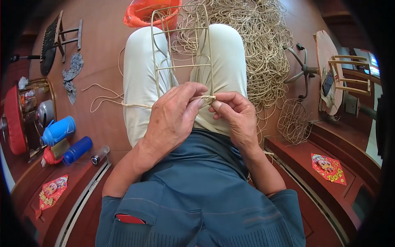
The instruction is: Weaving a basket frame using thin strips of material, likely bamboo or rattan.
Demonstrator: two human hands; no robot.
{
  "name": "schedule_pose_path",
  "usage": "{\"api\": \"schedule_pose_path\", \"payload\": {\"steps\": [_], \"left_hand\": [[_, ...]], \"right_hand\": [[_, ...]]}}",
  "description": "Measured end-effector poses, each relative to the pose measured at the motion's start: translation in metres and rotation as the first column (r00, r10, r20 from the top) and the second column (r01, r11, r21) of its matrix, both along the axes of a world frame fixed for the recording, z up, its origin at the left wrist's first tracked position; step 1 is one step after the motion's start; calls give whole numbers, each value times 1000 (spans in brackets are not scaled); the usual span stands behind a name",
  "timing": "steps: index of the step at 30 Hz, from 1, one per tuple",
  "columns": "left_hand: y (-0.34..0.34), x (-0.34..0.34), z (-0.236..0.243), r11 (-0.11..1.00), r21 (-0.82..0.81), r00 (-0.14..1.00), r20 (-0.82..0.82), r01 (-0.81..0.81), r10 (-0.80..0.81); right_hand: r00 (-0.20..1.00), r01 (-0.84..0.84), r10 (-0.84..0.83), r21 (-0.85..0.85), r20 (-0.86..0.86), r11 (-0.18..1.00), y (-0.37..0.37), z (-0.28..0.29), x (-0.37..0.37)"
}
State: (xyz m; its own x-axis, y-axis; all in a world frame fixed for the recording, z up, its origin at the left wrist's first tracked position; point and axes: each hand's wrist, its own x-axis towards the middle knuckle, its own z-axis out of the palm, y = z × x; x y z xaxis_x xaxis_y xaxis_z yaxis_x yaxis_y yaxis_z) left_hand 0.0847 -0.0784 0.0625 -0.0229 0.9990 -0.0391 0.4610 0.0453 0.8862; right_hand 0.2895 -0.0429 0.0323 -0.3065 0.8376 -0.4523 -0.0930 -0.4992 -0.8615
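Pinching cord [210,98] with left hand [175,108] and right hand [236,113] fingers at the near right end of the forward-pointing wire frame [183,66].

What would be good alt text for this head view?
A seated person's left hand and right hand pinch tan cord at the near end of a thin frame over pale trousers. A heap of similar cord lies on the floor beyond, beside an orange bag.
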Motion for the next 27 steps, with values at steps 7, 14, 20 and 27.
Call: {"api": "schedule_pose_path", "payload": {"steps": [7,14,20,27], "left_hand": [[6,3,7,986,-168,997,76,4,9],[7,8,2,985,-172,990,134,-27,51],[5,12,-6,999,3,994,102,-33,32],[1,11,-8,999,50,995,103,-20,15]], "right_hand": [[995,44,-50,-67,-82,997,-2,2,-1],[998,43,-46,-61,-53,997,-2,9,-2],[996,17,-23,-72,-83,997,0,8,1],[996,19,-32,-153,-84,988,8,13,-1]]}}
